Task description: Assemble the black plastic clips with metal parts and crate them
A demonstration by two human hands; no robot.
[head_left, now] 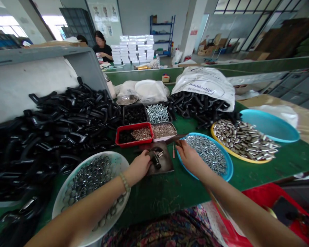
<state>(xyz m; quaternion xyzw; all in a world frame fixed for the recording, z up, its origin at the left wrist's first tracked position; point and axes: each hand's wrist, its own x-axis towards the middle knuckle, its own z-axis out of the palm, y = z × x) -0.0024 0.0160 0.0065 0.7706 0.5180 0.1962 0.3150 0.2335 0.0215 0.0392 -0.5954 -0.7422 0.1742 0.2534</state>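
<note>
My left hand, a beaded bracelet at its wrist, has its fingers closed on a black handle part with a shiny coiled metal piece at its side. The part is held over a dark metal plate on the green table. My right hand is closed at the left rim of a blue bowl of small silvery metal pieces. A dark, narrow tool-like thing sticks out from its fingers; its kind is not clear. Between the hands lies a thin tool with a reddish handle.
A white basin of metal rings stands at the left, below a heap of black handle parts. Behind are a red tray and a tray of long screws. Metal sleeves fill a yellow tray. A person sits farther back.
</note>
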